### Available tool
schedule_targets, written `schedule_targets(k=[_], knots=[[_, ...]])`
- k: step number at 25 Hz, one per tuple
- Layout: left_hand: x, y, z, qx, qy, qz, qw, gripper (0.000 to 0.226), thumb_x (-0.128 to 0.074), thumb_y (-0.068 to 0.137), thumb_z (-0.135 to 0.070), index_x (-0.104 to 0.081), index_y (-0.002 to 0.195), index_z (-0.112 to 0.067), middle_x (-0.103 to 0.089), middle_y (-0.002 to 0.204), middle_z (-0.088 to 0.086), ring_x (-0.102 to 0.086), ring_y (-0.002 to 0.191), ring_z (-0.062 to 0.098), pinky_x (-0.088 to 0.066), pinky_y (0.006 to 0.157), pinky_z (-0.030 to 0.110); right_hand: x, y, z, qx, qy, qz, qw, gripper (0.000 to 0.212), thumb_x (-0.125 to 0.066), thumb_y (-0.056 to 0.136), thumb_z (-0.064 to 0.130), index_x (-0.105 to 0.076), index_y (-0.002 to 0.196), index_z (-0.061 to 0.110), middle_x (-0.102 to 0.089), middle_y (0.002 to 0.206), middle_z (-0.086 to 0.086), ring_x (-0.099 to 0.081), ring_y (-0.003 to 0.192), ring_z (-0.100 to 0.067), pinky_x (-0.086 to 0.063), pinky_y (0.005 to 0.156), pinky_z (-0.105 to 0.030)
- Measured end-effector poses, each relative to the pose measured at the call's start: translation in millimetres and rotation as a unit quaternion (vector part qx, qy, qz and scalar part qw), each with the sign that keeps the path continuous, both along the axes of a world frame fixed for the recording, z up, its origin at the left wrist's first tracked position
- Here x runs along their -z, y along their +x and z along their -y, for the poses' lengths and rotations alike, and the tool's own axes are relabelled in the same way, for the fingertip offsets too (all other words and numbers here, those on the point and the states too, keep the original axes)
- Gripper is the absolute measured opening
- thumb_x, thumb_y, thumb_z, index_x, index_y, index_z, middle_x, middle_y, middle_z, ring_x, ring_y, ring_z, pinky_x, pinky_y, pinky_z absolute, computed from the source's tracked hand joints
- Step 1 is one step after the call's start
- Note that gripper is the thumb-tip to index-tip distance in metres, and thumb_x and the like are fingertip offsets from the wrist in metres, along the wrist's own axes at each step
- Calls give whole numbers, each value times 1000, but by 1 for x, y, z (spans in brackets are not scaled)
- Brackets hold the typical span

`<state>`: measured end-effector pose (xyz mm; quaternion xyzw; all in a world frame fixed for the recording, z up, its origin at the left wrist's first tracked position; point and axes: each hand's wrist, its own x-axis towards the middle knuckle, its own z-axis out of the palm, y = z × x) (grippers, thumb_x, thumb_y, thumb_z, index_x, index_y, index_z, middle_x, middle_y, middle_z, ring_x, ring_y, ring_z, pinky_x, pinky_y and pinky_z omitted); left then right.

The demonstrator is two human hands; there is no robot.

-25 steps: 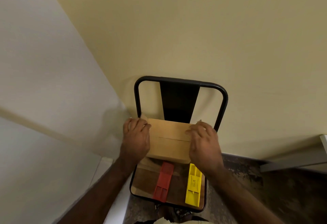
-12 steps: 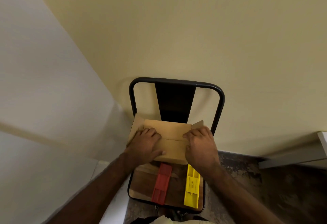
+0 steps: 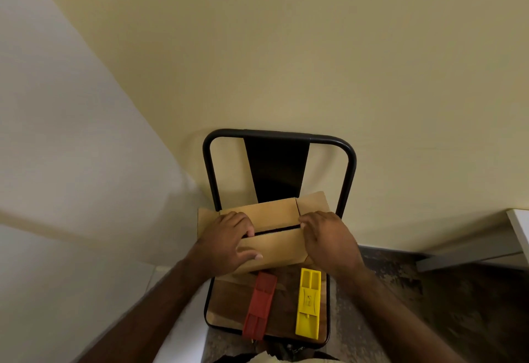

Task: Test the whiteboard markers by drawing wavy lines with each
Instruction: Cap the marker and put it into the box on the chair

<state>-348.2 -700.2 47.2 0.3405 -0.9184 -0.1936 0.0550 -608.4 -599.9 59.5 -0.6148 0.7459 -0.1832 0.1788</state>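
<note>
A cardboard box (image 3: 272,236) sits at the back of a wooden chair seat (image 3: 229,305), low in the middle of the frame, pushed up against the black metal backrest (image 3: 276,168), which likely keeps it from sliding while it is worked on. Both hands are on its top. The left hand (image 3: 226,245) lies over the near flap, fingers curled into the dark slit between the two long flaps and thumb pressed flat on the cardboard. The right hand (image 3: 326,238) hooks its fingertips (image 3: 303,223) over the same slit at the right end. Gripping at opposite ends looks meant to lift the near flap evenly. The short side flaps already stand open at left and right.

No whiteboard markers are visible; they are probably inside the box, though the slit shows only darkness. No whiteboard can be made out either.

In front of the box, a red plastic piece (image 3: 259,306) and a yellow plastic piece (image 3: 308,302) lie side by side on the seat, apart from each other, seemingly parked within reach; their purpose is unclear.
</note>
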Motion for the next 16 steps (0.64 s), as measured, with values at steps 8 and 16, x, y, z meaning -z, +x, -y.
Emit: schedule_targets(k=[8, 16], knots=[[2, 9, -44, 110, -80, -15, 991, 27, -55, 103, -55, -64, 108, -30, -64, 121, -8, -55, 118, 11, -41, 110, 34, -16, 9, 42, -170, 34, -35, 984, 51, -72, 95, 38, -58, 144, 34, -58, 147, 7, -48, 137, -17, -44, 114, -36], [19, 14, -67, 22, -40, -39, 998, 51, -38, 110, -53, -79, 107, -24, -74, 119, -6, -60, 121, 11, -26, 123, 37, 9, 13, 70, -272, 49, -246, 929, 77, -76, 88, 32, -40, 156, 31, -42, 158, -5, -41, 142, -28, -38, 116, -45]])
